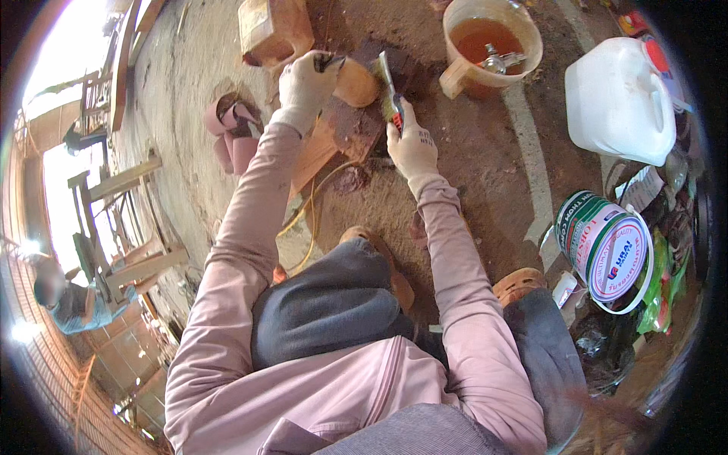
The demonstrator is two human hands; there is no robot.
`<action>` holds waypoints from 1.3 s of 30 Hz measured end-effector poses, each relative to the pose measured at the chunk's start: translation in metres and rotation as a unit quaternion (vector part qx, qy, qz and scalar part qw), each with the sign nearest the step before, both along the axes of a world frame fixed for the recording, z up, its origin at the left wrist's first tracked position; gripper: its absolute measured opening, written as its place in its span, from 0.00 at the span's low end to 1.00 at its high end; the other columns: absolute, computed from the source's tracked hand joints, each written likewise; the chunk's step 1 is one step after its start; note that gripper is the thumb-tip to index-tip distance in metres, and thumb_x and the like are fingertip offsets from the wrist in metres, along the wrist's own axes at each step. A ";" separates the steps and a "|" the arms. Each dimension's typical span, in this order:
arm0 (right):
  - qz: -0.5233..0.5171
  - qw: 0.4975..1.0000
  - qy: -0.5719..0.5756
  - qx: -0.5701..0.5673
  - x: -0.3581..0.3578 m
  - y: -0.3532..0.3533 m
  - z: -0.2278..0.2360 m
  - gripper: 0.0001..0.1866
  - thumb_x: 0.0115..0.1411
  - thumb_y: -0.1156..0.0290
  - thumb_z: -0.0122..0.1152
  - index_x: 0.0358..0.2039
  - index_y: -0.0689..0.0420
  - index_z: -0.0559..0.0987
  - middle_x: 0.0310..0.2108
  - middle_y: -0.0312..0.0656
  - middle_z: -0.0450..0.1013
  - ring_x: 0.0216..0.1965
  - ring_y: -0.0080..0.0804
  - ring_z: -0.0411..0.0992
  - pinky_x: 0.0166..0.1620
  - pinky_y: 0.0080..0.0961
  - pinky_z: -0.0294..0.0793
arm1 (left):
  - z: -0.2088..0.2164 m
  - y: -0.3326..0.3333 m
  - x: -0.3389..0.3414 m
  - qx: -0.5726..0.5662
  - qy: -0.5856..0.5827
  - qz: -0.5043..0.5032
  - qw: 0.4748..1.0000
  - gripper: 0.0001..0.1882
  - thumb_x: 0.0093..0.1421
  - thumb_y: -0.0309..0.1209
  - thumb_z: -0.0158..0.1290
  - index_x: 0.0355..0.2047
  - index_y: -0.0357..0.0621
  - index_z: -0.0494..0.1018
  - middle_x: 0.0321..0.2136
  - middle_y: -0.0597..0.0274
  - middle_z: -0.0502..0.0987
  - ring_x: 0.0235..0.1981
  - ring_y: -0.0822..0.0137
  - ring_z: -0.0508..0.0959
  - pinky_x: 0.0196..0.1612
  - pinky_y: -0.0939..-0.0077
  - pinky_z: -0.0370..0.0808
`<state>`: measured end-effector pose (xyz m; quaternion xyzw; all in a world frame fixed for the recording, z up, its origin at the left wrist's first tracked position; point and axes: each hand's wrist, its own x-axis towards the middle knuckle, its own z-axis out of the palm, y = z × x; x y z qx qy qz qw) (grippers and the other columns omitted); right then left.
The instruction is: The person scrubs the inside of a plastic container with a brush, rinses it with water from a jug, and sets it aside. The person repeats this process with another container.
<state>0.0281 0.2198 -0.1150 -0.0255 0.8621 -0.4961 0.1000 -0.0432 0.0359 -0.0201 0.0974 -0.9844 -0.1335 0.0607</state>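
Observation:
My left hand [307, 89], in a pale glove, is closed at the far side of the work spot. Its fingers are around a small dark thing that I cannot make out. Right beside it is a rounded tan piece [355, 83], standing over a dark-stained block [356, 130]. My right hand [413, 148], also gloved, grips a brush [390, 87] with a red-and-black part near the fingers. The brush points up and away from me, just right of the tan piece, and I cannot tell whether they touch.
Beyond my right hand stands a jug [453, 76] of brown liquid with a metal part in it. A cut plastic container [265, 30], pink abrasive strips [233, 133], a yellow cord [312, 205], a white jerrycan [610, 98] and a paint can [607, 246] lie around. A person [76, 303] is far left.

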 end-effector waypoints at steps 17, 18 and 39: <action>0.051 0.997 -0.025 0.058 -0.037 -0.004 0.060 0.29 0.63 0.63 0.52 0.65 0.43 0.60 0.30 0.53 0.79 0.33 0.55 0.78 0.37 0.51 0.76 | -0.011 -0.003 0.002 -0.012 0.030 0.045 0.998 0.15 0.59 0.43 0.57 0.37 0.47 0.82 0.31 0.48 0.82 0.36 0.50 0.82 0.41 0.61 0.78; 0.078 0.993 -0.029 0.088 -0.038 0.000 0.045 0.30 0.64 0.62 0.51 0.66 0.43 0.59 0.33 0.55 0.79 0.35 0.56 0.78 0.39 0.51 0.76 | -0.008 0.005 0.004 0.003 0.016 0.058 0.998 0.15 0.60 0.45 0.57 0.37 0.49 0.82 0.31 0.50 0.82 0.36 0.49 0.82 0.41 0.61 0.77; -0.004 0.998 0.024 0.056 0.025 0.010 0.004 0.29 0.65 0.62 0.54 0.65 0.49 0.62 0.32 0.51 0.80 0.33 0.53 0.79 0.34 0.47 0.77 | -0.068 -0.016 0.043 0.182 0.081 0.077 0.977 0.54 0.37 0.39 0.75 0.64 0.50 0.58 0.53 0.49 0.73 0.54 0.51 0.74 0.57 0.59 0.72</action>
